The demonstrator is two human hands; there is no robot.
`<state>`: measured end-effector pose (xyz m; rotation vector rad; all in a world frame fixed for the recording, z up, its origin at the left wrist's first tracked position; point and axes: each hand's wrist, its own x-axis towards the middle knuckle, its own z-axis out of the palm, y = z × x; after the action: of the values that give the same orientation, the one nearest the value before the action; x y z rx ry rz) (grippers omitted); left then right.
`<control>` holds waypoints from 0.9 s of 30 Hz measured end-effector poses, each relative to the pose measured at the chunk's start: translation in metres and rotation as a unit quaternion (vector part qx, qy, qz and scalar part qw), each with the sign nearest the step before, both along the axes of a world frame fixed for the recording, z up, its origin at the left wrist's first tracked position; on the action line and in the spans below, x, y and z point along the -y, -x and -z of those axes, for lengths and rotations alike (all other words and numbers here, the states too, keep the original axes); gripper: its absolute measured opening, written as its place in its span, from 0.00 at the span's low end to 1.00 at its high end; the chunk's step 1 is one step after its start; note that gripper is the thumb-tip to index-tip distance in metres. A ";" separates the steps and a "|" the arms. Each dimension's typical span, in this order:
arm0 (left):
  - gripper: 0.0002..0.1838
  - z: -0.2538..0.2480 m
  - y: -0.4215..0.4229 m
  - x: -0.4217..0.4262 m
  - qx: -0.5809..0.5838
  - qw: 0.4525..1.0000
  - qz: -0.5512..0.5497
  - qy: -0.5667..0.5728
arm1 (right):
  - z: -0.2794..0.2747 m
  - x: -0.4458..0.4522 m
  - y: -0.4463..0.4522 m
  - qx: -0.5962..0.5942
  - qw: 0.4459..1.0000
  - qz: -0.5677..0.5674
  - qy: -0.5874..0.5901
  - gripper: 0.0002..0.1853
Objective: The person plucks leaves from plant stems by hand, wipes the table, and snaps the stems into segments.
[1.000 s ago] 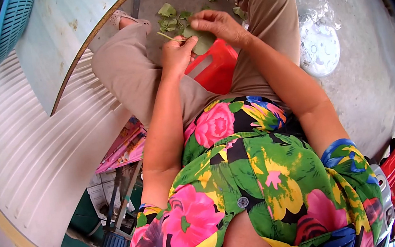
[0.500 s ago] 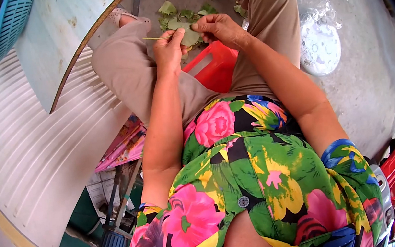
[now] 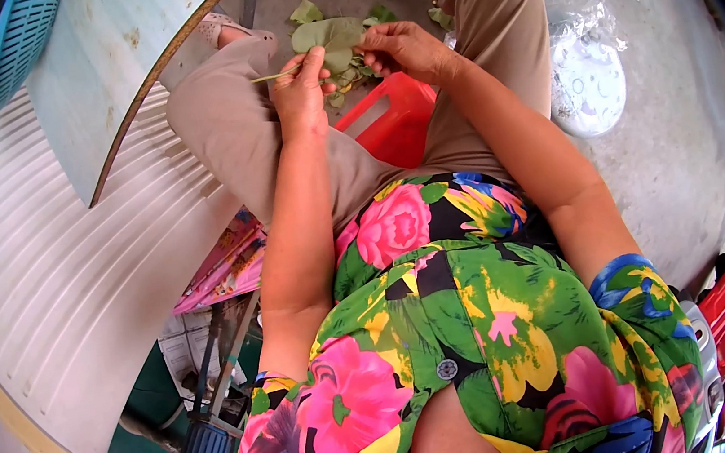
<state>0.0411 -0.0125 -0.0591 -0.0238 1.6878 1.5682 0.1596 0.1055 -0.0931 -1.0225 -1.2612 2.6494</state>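
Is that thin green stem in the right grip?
No, the stem sticks out of the left grip.

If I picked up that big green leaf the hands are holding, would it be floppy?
Probably a bit floppy, since the leaf looks broad and thin. That thinness might make it tear easily, too. Its stem may be stiffer: it sticks out fairly straight past the left hand.
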 end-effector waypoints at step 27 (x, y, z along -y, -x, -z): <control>0.07 0.004 0.003 0.002 -0.002 0.996 0.093 0.008 | -0.005 0.018 0.001 0.027 0.915 -0.014 -0.402 0.09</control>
<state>0.0384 -0.0142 -0.0631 0.1251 1.6561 1.4178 0.1589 0.0872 -0.0883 -0.9093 -2.0946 1.7728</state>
